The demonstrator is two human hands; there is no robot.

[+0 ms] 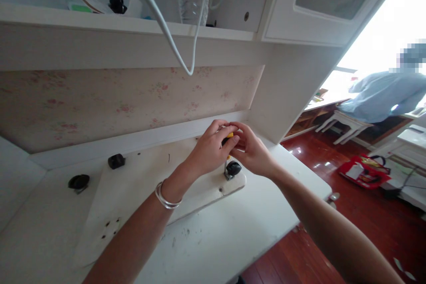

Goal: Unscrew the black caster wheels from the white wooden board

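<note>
A black and yellow screwdriver (230, 135) stands upright between my hands, its handle mostly covered by fingers. My left hand (213, 145) is closed around the handle from the left. From the right, my right hand (250, 148) curls its fingers about the same handle. Just below is a black caster (233, 168) with a metal bracket, on the corner of a white board (196, 186). The screwdriver's tip is hard to make out beside that bracket. Another black caster (116, 160) sits at the board's far left corner. Several dark holes mark the board's near left part.
A loose caster (79, 182) lies left of the board on the white desk (269, 199). Overhead, a white cable (159, 17) hangs from a shelf (133, 24). Rightward, a red bag (362, 172) rests on the wooden floor, and a person (386, 93) sits on a white stool.
</note>
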